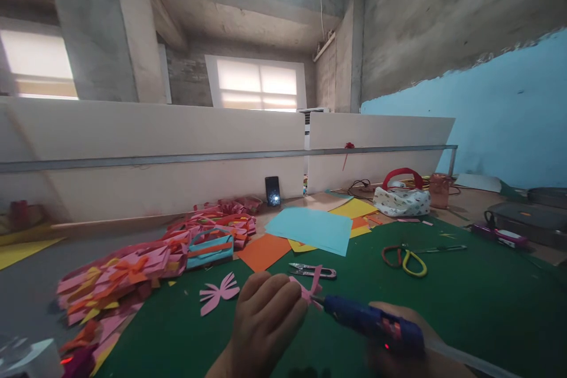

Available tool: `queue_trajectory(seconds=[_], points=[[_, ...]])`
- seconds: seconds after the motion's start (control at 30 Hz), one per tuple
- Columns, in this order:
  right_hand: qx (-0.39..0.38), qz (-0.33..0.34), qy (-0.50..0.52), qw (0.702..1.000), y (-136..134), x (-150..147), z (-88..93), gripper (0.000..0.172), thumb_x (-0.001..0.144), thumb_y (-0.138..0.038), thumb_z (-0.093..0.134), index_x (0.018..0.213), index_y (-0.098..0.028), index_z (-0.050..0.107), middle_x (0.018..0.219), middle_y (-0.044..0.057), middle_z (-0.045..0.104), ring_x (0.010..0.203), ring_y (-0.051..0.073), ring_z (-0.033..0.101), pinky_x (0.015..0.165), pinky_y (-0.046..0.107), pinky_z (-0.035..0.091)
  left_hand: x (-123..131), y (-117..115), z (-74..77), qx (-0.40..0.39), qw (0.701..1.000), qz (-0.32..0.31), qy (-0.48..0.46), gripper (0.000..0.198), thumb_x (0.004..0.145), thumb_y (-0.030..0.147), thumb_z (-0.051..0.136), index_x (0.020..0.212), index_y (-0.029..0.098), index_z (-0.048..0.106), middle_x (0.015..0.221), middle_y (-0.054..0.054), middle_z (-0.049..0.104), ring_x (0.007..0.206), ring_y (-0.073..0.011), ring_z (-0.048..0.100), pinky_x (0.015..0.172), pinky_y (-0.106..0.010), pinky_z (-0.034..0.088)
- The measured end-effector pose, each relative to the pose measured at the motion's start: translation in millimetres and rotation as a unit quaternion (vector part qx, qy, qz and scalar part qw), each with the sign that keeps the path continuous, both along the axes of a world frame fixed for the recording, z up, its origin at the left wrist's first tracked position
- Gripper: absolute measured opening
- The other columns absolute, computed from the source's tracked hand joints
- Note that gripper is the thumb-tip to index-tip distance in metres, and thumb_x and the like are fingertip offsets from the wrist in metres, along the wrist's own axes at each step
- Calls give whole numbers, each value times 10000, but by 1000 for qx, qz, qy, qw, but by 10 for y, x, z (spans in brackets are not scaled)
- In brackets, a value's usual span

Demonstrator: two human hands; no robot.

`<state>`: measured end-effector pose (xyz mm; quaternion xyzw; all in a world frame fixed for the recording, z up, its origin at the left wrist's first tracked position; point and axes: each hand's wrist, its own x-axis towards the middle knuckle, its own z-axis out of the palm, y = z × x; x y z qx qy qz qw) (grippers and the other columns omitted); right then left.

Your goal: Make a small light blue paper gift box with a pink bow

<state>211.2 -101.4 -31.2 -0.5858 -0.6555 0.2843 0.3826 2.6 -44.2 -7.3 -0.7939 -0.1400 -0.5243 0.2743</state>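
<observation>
My left hand (268, 319) is closed on a pink paper piece (312, 290) at the lower middle of the head view, its strips sticking out past the fingers. My right hand (398, 336) is wrapped round a blue glue gun (376, 323), which has a red light lit and a clear stick out of its back. The gun's nozzle points left and meets the pink piece or lies right beside it. Left of my left hand, a pink paper butterfly shape (219, 293) lies on the green mat (354, 283). Small metal snips (313, 271) lie just behind the pink piece.
Scissors (405, 260) and a slim cutter (446, 248) lie at the right. Behind are blue sheets (312, 227), an orange sheet (264, 252), a phone (273, 191) and a cloth bag (401, 201). Paper pieces (142, 260) are heaped left, beside a blue pouch (210, 249).
</observation>
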Motion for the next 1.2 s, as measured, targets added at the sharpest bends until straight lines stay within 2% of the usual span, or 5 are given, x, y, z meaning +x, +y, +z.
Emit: queue_trajectory(seconds=[0.63, 0.87, 0.97, 1.07, 1.2], points=[[-5, -30, -26, 999, -38, -49, 127, 192, 565, -158, 552, 518, -181, 367, 511, -61, 388, 495, 72, 333, 443, 163, 252, -10, 19, -7, -20, 1000, 10, -3, 149, 762, 89, 559, 641, 174, 540, 637, 18, 603, 636, -106, 532, 641, -274, 336], [20, -24, -47, 998, -6, -10, 36, 202, 561, -164, 566, 520, -182, 369, 520, -63, 405, 503, 76, 356, 452, 171, 255, 7, 29, -30, -23, 1000, 12, 3, 139, 735, 68, 574, 644, 170, 552, 639, 7, 611, 640, -119, 538, 637, -280, 342], [56, -68, -79, 993, 66, 349, -46, 153, 639, -243, 551, 562, -187, 430, 546, -53, 473, 516, 94, 419, 470, 174, 297, -33, 67, -46, -28, 999, 23, -11, 121, 734, 90, 585, 660, 183, 561, 664, 9, 617, 660, -124, 546, 657, -278, 363], [60, -173, -135, 974, 168, 1044, -125, 194, 716, -383, 524, 713, -190, 543, 657, -10, 585, 590, 150, 526, 518, 208, 366, -125, 175, -71, -62, 997, 47, -11, 68, 757, 146, 562, 714, 199, 569, 706, -7, 616, 695, -137, 555, 652, -262, 392], [47, -349, -286, 891, 216, 2073, -147, 159, 622, -314, 617, 693, -174, 595, 691, 53, 630, 660, 215, 587, 554, 253, 393, -192, 342, -90, -96, 989, 91, -62, 97, 772, 235, 522, 681, 212, 545, 733, 3, 607, 636, -103, 571, 563, -185, 410]])
